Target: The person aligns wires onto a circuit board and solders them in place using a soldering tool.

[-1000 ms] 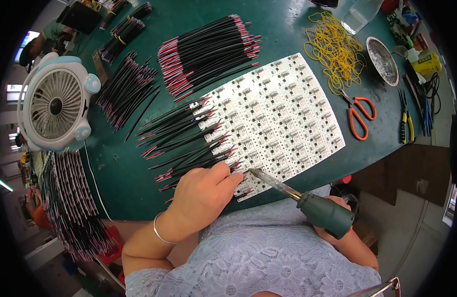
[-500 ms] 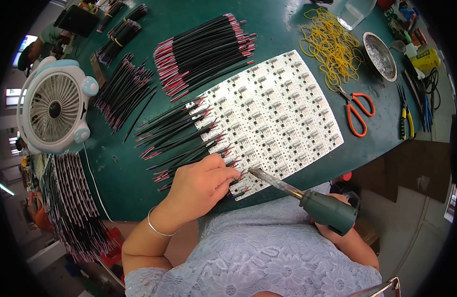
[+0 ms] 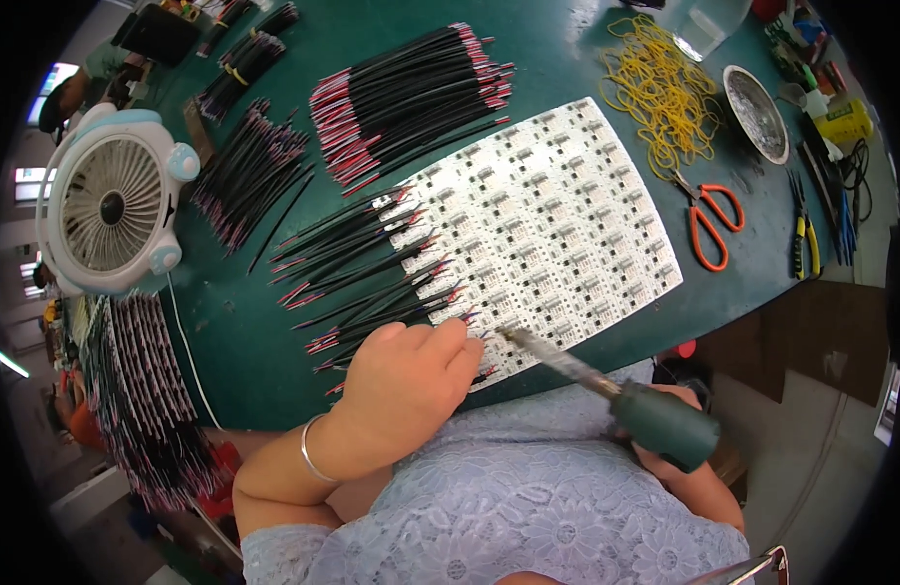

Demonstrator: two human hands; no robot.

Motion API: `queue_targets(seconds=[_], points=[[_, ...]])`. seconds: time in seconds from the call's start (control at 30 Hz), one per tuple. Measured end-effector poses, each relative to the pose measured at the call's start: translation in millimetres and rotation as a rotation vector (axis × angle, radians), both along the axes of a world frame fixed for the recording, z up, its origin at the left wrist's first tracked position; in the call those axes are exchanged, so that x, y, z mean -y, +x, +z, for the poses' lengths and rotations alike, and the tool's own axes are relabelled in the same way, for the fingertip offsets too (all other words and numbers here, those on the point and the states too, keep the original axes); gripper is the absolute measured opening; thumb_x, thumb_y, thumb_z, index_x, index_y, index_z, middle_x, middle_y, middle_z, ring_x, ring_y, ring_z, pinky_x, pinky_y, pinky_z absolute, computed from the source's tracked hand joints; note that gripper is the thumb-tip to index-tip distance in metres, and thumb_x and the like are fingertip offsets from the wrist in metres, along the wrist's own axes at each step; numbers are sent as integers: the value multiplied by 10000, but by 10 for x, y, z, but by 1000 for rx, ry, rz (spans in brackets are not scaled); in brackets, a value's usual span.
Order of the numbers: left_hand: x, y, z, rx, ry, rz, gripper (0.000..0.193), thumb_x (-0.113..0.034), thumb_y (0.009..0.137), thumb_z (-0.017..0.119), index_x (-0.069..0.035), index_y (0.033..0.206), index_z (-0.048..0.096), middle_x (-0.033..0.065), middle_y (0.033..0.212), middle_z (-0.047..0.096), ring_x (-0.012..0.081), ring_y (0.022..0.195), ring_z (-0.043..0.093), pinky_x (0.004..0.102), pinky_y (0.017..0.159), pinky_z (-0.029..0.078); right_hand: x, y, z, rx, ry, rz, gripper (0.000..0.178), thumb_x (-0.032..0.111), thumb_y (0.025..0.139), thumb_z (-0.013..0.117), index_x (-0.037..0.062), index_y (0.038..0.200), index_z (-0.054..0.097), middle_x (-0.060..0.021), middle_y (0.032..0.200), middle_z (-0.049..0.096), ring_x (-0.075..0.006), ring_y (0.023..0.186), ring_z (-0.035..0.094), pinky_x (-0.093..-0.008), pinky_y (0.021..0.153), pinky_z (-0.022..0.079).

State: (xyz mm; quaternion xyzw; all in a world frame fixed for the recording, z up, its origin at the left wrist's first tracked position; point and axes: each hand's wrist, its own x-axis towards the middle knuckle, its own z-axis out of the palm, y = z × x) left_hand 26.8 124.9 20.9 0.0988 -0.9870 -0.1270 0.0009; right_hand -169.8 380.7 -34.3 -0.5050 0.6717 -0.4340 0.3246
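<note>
**Left bare hand and right bare hand at a flat white circuit panel**

From my distant seat, I see the left hand with its fingers curled down, thumb and forefinger close together, at the near left part of the panel. Whether a wire is pinched between them I cannot tell, because the hand itself hides it. The right hand is wrapped around a soldering iron with dark green cylindrical handle and long metal barrel; this handle covers most of the fingers. The iron is somewhat blurred. Its tip is just right of the left fingertips, over the panel, and I cannot tell if it touches.

The panel lies mostly ahead and to the right of the left grip. From its left edge, thin black wires with reddish ends spread leftward over the green tabletop. Ahead of the left hand, beyond these wires, lies a neat row of black wires with red and white ends. Well apart to its left stands a round white and light-blue fan. Ahead of the right grip I find orange-handled metal cutters and, farther, a tangled pile of yellow rubber bands.
</note>
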Motion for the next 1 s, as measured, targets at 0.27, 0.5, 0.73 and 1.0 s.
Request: queue_targets(seconds=[0.27,0.5,0.73,1.0], points=[[891,130,100,-486,-8,430,84,-64,809,662,-32,882,689,80,848,611,221,783,581,318,715,462,-170,97,-143,433,-113,-446,576,470,838,688,-19,1104,542,-121,857,684,-133,564,622,-259,523,484],[1678,409,-448,-265,143,700,145,-110,796,689,-28,910,652,97,824,594,210,769,581,338,683,461,-77,73,-36,373,-62,-358,626,509,823,693,-29,1117,566,-49,692,654,-110,535,605,-229,491,450],[1890,590,-523,-338,77,671,95,-103,892,592,-12,912,568,72,790,561,166,731,540,296,683,442,-47,1,1,374,-64,-181,414,346,905,627,-34,1067,608,-112,909,678,-145,606,629,-276,642,508],[857,227,122,-485,76,562,103,-7,835,620,-22,937,622,66,796,594,164,681,563,263,631,464,-170,91,131,476,-24,-374,285,209,875,623,-32,1027,605,-124,928,671,-155,603,635,-288,640,516]])
